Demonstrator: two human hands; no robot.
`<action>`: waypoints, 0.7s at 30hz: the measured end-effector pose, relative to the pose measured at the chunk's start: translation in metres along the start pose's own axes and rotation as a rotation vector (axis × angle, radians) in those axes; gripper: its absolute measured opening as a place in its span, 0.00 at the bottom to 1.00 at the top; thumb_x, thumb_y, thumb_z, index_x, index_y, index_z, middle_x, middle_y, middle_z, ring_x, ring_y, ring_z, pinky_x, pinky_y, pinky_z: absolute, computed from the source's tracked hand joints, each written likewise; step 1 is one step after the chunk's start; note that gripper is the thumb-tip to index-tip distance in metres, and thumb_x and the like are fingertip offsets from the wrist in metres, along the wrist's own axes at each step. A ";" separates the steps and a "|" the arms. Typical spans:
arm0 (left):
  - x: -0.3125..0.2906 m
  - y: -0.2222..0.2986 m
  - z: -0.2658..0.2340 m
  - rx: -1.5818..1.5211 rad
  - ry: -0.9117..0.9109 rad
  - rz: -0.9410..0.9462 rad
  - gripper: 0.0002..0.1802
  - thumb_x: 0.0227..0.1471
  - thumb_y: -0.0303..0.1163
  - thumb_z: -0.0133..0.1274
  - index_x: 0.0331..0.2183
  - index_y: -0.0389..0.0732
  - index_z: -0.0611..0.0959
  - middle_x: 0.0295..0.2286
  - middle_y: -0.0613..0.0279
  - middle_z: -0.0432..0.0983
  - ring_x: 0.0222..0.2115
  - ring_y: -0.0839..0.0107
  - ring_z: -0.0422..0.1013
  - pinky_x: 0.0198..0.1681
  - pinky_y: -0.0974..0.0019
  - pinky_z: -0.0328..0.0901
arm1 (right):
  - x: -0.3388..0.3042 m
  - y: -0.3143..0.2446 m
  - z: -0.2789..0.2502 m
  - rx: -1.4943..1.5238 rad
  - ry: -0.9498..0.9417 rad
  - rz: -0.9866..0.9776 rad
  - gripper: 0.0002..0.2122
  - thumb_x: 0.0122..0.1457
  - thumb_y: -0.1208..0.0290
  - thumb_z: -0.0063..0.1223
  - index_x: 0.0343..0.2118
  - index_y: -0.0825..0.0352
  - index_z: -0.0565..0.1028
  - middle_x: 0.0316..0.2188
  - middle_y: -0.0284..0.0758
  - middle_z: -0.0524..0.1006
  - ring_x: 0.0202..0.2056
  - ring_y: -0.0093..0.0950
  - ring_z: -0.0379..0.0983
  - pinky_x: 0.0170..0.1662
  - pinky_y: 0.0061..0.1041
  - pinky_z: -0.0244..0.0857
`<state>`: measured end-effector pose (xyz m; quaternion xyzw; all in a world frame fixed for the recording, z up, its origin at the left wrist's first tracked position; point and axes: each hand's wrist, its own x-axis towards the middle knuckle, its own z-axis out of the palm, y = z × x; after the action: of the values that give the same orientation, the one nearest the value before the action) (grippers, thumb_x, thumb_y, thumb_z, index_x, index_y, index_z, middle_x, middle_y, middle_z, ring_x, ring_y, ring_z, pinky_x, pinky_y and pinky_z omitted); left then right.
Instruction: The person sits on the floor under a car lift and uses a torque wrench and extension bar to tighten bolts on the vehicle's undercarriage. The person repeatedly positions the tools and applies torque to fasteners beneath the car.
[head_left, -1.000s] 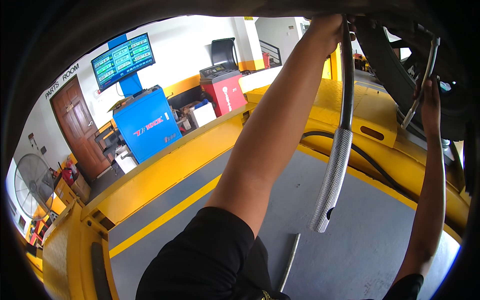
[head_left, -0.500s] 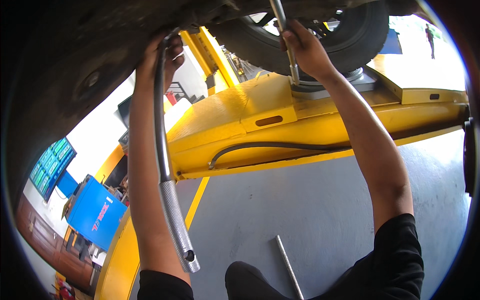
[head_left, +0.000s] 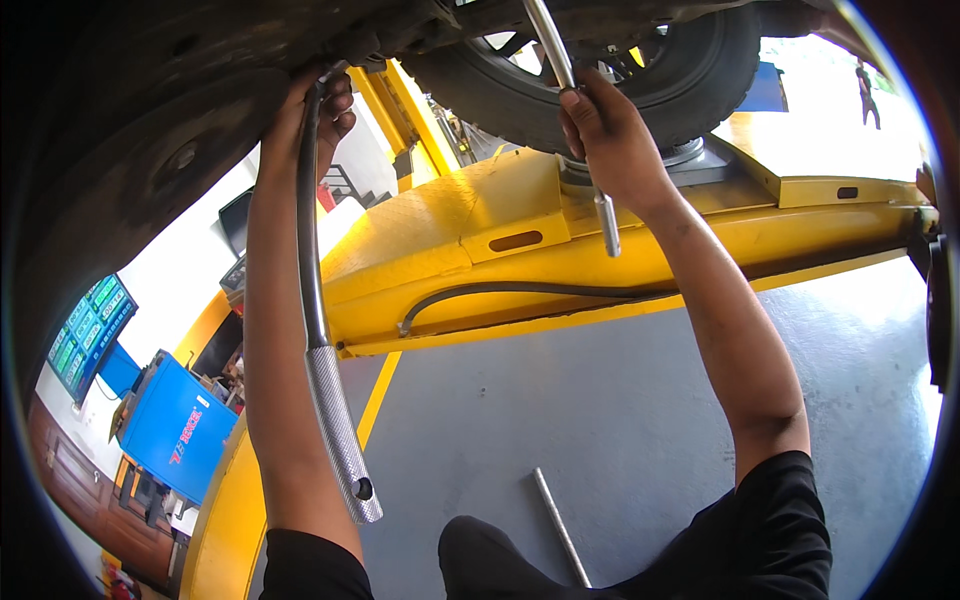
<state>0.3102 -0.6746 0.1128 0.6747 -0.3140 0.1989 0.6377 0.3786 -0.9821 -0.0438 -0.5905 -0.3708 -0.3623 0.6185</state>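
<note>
Under the vehicle's dark underside (head_left: 180, 90), my left hand (head_left: 325, 115) is raised, its fingers closed around the head end of a breaker bar (head_left: 340, 425). The bar hangs down along my left forearm, with a knurled grip and a hole at its lower end. What the head touches above is hard to make out. My right hand (head_left: 618, 140) is closed around a slim metal bar (head_left: 549, 42) in front of the tyre (head_left: 500, 95). That bar slants, its top passing out of view upward and its lower end (head_left: 608, 225) pointing down toward me.
A yellow lift platform (head_left: 400, 270) with a black hose (head_left: 520, 289) runs across ahead. Below, a metal rod (head_left: 560, 525) lies beside my knee (head_left: 480, 550). A blue cabinet (head_left: 178, 425) and a screen (head_left: 92, 335) are at left. Another person (head_left: 866, 95) stands far right.
The lower end of the metal bar in my right hand has come down and toward me, away from the wheel. My left hand keeps its hold on the breaker bar. The view has shifted slightly.
</note>
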 end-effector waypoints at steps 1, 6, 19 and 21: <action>0.000 0.001 0.001 0.001 0.018 -0.014 0.14 0.65 0.39 0.52 0.40 0.37 0.80 0.30 0.61 0.75 0.29 0.75 0.72 0.32 0.72 0.68 | -0.001 -0.003 0.002 0.028 0.003 0.030 0.13 0.71 0.61 0.48 0.42 0.68 0.72 0.20 0.34 0.72 0.23 0.26 0.67 0.31 0.29 0.63; -0.003 0.002 0.005 -0.032 0.098 0.001 0.16 0.64 0.39 0.54 0.40 0.34 0.80 0.29 0.59 0.76 0.28 0.75 0.72 0.33 0.72 0.69 | -0.018 -0.041 0.003 -0.042 0.082 0.082 0.14 0.71 0.61 0.47 0.39 0.69 0.74 0.19 0.37 0.74 0.23 0.33 0.71 0.33 0.32 0.65; 0.004 0.006 -0.004 -0.024 0.068 -0.112 0.19 0.66 0.43 0.52 0.42 0.35 0.80 0.32 0.56 0.79 0.29 0.73 0.74 0.39 0.72 0.72 | -0.018 -0.061 0.017 -0.272 0.209 0.023 0.13 0.70 0.63 0.46 0.38 0.70 0.74 0.26 0.51 0.78 0.34 0.56 0.76 0.39 0.49 0.67; 0.010 0.003 0.000 0.057 0.165 -0.056 0.20 0.65 0.45 0.54 0.45 0.36 0.80 0.35 0.55 0.80 0.30 0.72 0.74 0.40 0.71 0.72 | -0.016 -0.048 0.027 -0.278 0.247 -0.039 0.14 0.71 0.61 0.44 0.40 0.69 0.73 0.22 0.40 0.73 0.27 0.39 0.72 0.34 0.39 0.67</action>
<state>0.3154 -0.6763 0.1211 0.6824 -0.2354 0.2446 0.6473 0.3278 -0.9572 -0.0354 -0.6140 -0.2496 -0.4919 0.5646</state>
